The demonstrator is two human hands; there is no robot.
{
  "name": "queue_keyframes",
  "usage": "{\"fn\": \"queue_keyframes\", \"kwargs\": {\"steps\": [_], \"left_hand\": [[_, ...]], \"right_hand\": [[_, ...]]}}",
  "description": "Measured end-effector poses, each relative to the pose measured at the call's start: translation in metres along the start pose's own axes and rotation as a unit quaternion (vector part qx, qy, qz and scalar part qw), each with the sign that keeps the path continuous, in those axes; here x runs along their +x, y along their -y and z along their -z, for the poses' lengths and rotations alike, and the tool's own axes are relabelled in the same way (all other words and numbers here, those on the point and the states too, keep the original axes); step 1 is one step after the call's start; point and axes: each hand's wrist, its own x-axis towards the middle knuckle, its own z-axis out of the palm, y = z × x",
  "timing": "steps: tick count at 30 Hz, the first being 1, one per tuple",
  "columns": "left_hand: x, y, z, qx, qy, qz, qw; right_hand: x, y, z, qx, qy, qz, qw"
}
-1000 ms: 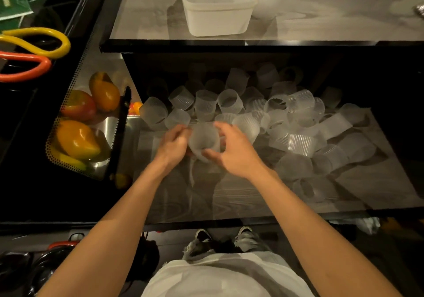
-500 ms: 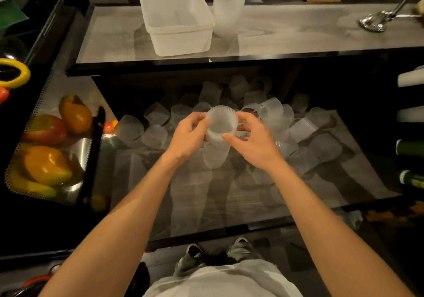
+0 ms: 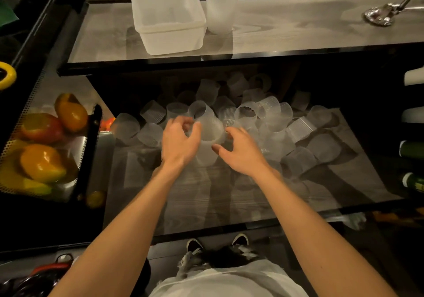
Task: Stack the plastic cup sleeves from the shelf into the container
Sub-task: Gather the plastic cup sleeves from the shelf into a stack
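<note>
Frame centre: left hand (image 3: 181, 142) and right hand (image 3: 241, 153) clasp nested sleeves (image 3: 210, 134) over the loose pile (image 3: 268, 115) | container (image 3: 172, 42) sits upper centre | best to keep rims square, squeeze lightly, clear the shelf lip (image 3: 275, 57).

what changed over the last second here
Both hands lifted the sleeve stack up off the pile; the left hand now wraps its top, the right hand holds its side more loosely. Container, upper-shelf cup stack and fruit stayed put.
</note>
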Motion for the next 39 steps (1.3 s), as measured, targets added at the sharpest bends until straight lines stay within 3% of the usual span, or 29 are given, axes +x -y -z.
{"fn": "queue_keyframes", "kwargs": {"steps": [2, 4, 6, 8, 12, 16, 19, 24, 32, 39], "left_hand": [[-0.005, -0.018, -0.005, -0.012, -0.051, -0.079, 0.996], [-0.013, -0.038, -0.016, -0.023, -0.007, -0.152, 0.988], [-0.022, -0.052, -0.034, -0.037, 0.076, -0.168, 0.982], [-0.029, -0.061, -0.054, -0.034, 0.131, -0.161, 0.978], [-0.04, -0.069, -0.088, -0.028, 0.157, -0.133, 0.978], [-0.041, -0.065, -0.114, 0.013, 0.225, -0.049, 0.973], [-0.037, -0.061, -0.126, 0.055, 0.289, 0.004, 0.956], [-0.039, -0.06, -0.141, 0.014, 0.304, 0.033, 0.952], [-0.041, -0.061, -0.14, -0.091, 0.219, 0.031, 0.971], [-0.046, -0.058, -0.134, -0.087, 0.253, -0.062, 0.962]], "right_hand": [[-0.002, -0.006, 0.007, 0.013, -0.011, -0.016, 1.0], [-0.005, -0.018, 0.018, 0.041, -0.031, -0.046, 0.998], [-0.008, -0.035, 0.031, 0.052, -0.072, -0.08, 0.993], [-0.014, -0.054, 0.044, 0.039, -0.123, -0.115, 0.985], [-0.031, -0.096, 0.062, 0.075, -0.17, -0.198, 0.962], [-0.039, -0.127, 0.065, 0.101, -0.158, -0.238, 0.953], [-0.034, -0.138, 0.059, 0.199, -0.096, -0.249, 0.943], [-0.026, -0.141, 0.052, 0.266, -0.043, -0.24, 0.933], [-0.029, -0.141, 0.066, 0.264, -0.116, -0.151, 0.945], [-0.048, -0.155, 0.085, 0.235, -0.002, -0.082, 0.969]]}}
